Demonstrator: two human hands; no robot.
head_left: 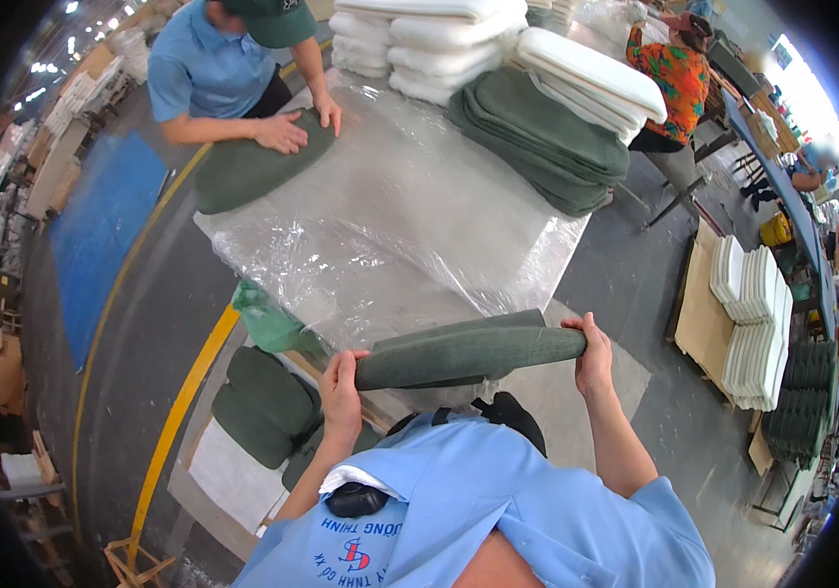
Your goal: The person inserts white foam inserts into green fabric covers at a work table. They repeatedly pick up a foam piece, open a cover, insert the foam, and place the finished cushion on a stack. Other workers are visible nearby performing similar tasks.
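Observation:
A dark green cushion [478, 353] is held up in front of me at the table's near edge, seen almost edge-on. My left hand [343, 392] grips its left end. Around its right end, my right hand [592, 355] is closed with the thumb on top. Beyond it lies the table [390, 206], spread with crinkled see-through plastic sheet. Across the table, a co-worker in a blue shirt [212, 69] presses both hands on another green cushion [253, 167] lying flat at the far left corner.
Stacked green cushions [537, 137] and piles of white pads [439, 44] stand at the table's far side. More green cushions [263, 407] rest low on my left beside a green plastic bag [268, 318]. White pads [758, 314] are stacked on a pallet at right.

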